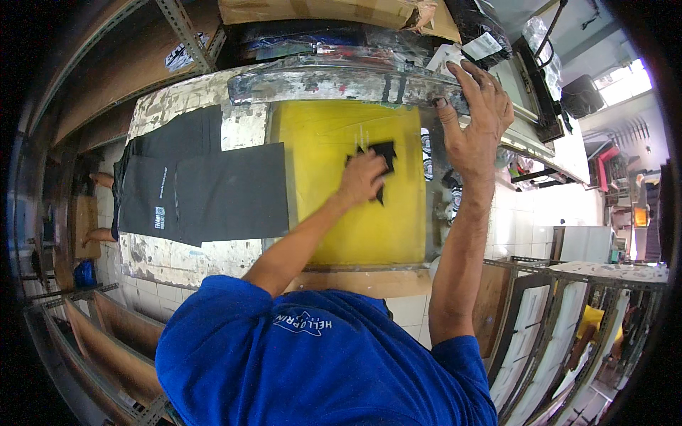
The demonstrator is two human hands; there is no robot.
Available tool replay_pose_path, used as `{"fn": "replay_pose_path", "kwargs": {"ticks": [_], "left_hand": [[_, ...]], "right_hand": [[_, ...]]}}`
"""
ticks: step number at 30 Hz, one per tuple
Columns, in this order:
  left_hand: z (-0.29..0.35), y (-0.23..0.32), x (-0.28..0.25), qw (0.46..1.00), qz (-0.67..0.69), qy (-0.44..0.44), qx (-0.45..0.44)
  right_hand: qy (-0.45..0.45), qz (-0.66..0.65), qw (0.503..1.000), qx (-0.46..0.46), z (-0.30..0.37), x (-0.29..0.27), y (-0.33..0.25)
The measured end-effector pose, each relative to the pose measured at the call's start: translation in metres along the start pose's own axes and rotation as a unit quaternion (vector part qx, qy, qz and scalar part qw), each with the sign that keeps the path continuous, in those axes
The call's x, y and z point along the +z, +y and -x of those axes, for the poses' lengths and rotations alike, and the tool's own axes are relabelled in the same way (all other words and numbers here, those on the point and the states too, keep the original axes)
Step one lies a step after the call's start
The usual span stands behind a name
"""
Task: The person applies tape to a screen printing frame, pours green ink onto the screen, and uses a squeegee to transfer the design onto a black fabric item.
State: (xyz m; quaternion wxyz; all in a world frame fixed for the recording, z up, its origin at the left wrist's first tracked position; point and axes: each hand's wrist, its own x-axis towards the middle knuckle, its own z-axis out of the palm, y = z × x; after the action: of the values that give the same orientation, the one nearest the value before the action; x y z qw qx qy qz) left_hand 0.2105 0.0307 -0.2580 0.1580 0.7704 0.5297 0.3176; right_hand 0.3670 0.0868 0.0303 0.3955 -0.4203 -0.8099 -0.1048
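A screen-printing screen with yellow mesh lies flat on the table in front of me. My left hand presses a crumpled black cloth onto this mesh, its fingers closed over the cloth and slightly blurred. At the far right corner, my right hand straddles the ink-stained screen frame, thumb on the near side and fingers at the far side. Left of the mesh lies a dark grey fabric piece with small white prints, flat on the paint-worn tabletop.
Metal shelving with wooden boards stands at the far left, and a cardboard box is beyond the frame. A rack of panels stands at the near right. At the left edge, another person's arm shows near the table.
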Motion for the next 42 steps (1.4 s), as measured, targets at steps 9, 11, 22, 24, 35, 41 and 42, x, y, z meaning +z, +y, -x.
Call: {"fn": "replay_pose_path", "kwargs": {"ticks": [9, 11, 22, 24, 35, 41, 42], "left_hand": [[0.074, 0.068, 0.017, 0.969, 0.070, -0.070, 0.227], [0.040, 0.052, -0.001, 0.982, 0.078, -0.106, 0.135], [-0.062, -0.127, -0.057, 0.973, -0.121, 0.136, -0.140], [-0.054, -0.125, -0.051, 0.977, -0.112, 0.147, -0.105], [0.080, 0.080, 0.026, 0.968, 0.099, -0.102, 0.208], [0.012, 0.044, -0.027, 0.978, 0.016, -0.202, 0.055], [-0.008, 0.026, -0.039, 0.981, 0.000, -0.195, 0.000]], "right_hand": [[-0.011, -0.001, 1.000, -0.003, 0.004, -0.001, -0.004], [-0.013, -0.003, 1.000, 0.003, 0.006, -0.003, -0.002], [-0.001, -0.002, 1.000, -0.002, -0.001, 0.000, -0.005], [0.002, -0.003, 1.000, -0.005, -0.004, 0.002, -0.006], [-0.004, 0.012, 1.000, -0.014, -0.001, 0.003, 0.001], [-0.016, -0.006, 1.000, 0.004, 0.007, -0.002, 0.000], [-0.016, -0.006, 1.000, 0.006, 0.008, -0.002, 0.000]]}}
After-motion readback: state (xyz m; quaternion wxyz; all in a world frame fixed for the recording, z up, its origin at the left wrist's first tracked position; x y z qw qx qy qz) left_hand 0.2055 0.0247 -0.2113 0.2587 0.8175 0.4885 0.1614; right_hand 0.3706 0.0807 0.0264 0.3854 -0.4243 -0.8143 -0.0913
